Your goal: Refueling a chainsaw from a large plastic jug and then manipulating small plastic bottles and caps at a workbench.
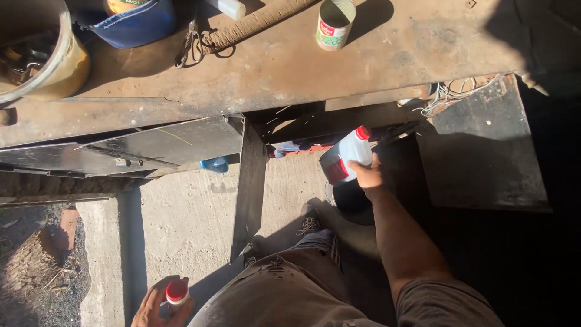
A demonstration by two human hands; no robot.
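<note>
My right hand [368,177] grips a white plastic jug [345,157] with a red cap and a red label, held under the edge of the rusty metal workbench [272,66]. Just below the jug sits a dark round container [354,203] on the floor. At the bottom left of the view, my left hand [158,303] holds a small white bottle with a red cap [177,293]. My legs in worn trousers and one shoe [310,223] show between the two hands.
On the bench stand an open tin can [333,23], a blue fabric bag [134,23], a large pale bucket [45,57], a thick hose and keys. Dark metal sheets [163,145] lean beneath it. Tangled wires [451,94] hang at the right. Concrete floor lies below, dirt at the left.
</note>
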